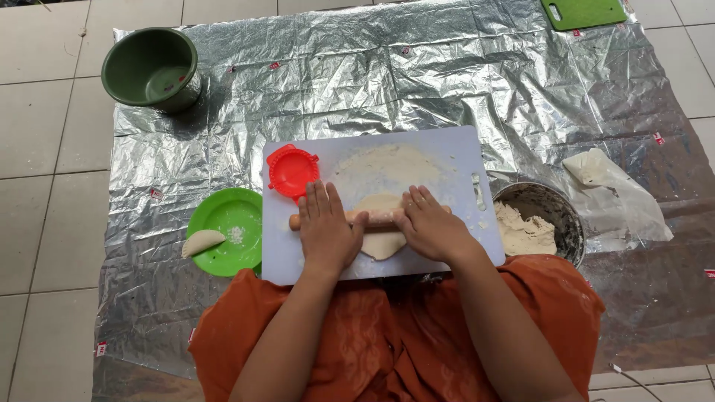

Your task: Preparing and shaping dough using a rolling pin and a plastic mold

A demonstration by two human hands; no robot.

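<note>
A pale blue cutting board (462, 152) lies on foil in front of me. On it a flat piece of dough (381, 246) sits under a wooden rolling pin (381, 217). My left hand (325, 227) presses flat on the pin's left part, fingers stretched forward. On the pin's right part rests my right hand (430, 223), also flat. A patch of flour (387, 167) covers the board beyond the pin. A red round dumpling press (292, 170) lies shut at the board's left corner.
A green plate (223, 223) at the left holds a folded dumpling (201, 241) and some filling. A metal bowl (562, 216) of dough stands at the right. A dark green bowl (151, 68) is far left, a green board (582, 12) far right, a plastic bag (618, 190) right.
</note>
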